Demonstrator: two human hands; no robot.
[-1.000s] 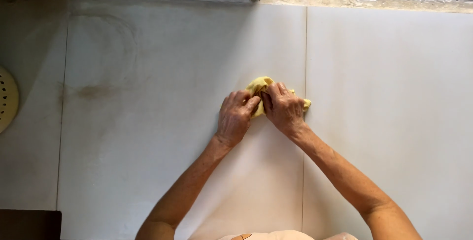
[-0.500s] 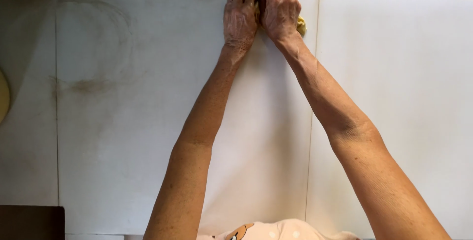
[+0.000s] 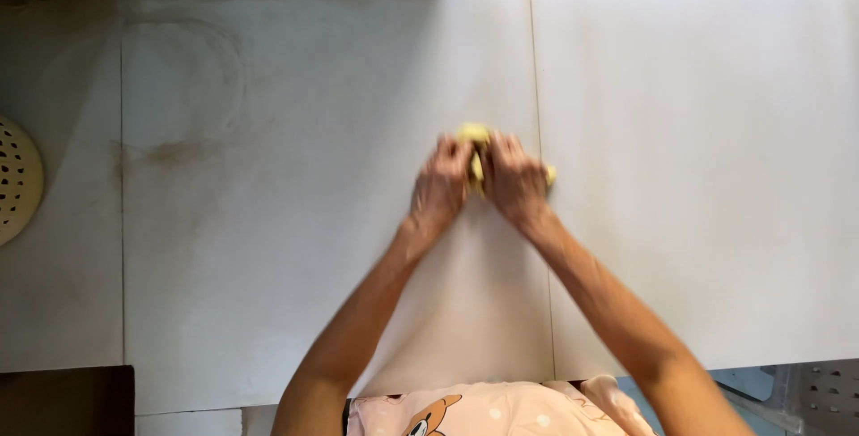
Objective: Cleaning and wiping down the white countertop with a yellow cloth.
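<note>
On the pale tiled floor (image 3: 268,248), near the seam between two large tiles, one yellow cloth (image 3: 474,136) lies bunched under two hands. Her left hand (image 3: 441,187) and right hand (image 3: 514,181) sit side by side, touching, both pressed down on the cloth with fingers curled over it; only small yellow bits show above and to the right of the knuckles. Both forearms stretch out from one pink patterned garment (image 3: 483,414) at the bottom edge. One round perforated cream object (image 3: 16,178) sits at the far left, well apart. One faint ring-shaped stain (image 3: 179,87) marks the left tile.
</note>
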